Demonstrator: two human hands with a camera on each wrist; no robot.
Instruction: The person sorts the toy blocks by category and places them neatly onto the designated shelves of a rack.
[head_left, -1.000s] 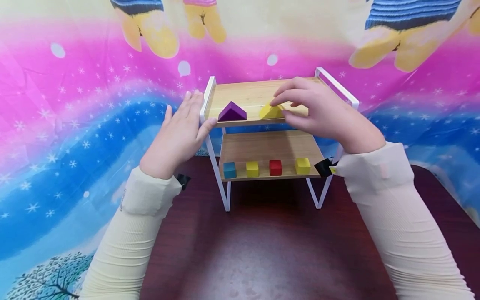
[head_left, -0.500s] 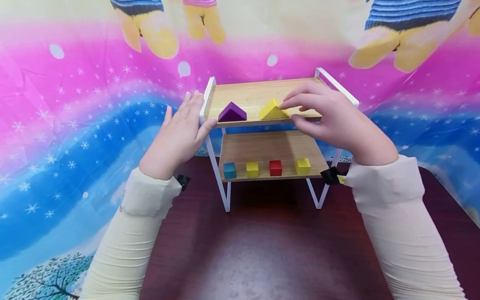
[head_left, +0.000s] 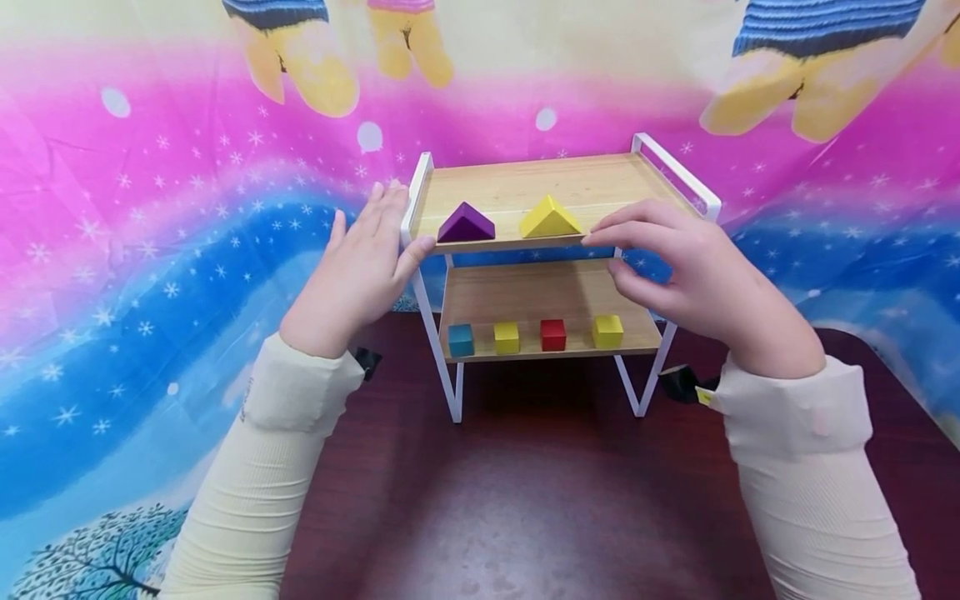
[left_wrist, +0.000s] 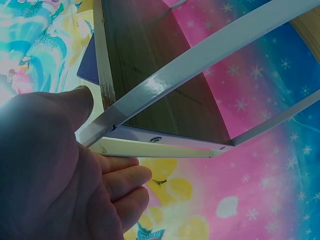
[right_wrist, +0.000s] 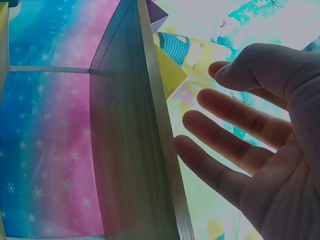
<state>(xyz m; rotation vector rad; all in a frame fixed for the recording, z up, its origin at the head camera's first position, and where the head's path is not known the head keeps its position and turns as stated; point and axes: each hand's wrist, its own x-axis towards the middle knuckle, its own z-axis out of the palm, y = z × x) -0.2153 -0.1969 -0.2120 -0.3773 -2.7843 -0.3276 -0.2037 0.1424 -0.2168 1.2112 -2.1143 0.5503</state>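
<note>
A two-tier wooden shelf (head_left: pixel 600 179) with a white metal frame stands before me. On its top board, near the front edge, sit a purple triangular block (head_left: pixel 467 223) and, to its right, a yellow triangular block (head_left: pixel 550 218). My left hand (head_left: pixel 352 267) rests against the frame at the top left corner, fingers extended and thumb at the front. Just right of the yellow triangular block is my right hand (head_left: pixel 682 271), its fingers loosely bent and holding nothing. In the right wrist view its fingers (right_wrist: pixel 220 155) are spread apart from that block.
Along the front of the lower board stand a blue cube (head_left: pixel 461 340), a yellow cube (head_left: pixel 506 337), a red cube (head_left: pixel 552 334) and another yellow cube (head_left: pixel 607 331). The shelf stands on a dark reddish table (head_left: pixel 525 500). A patterned cloth (head_left: pixel 187 208) hangs behind.
My right hand has let go of the yellow triangular block and moved right and down from it. The block stays on the top board. My left hand has hardly moved.
</note>
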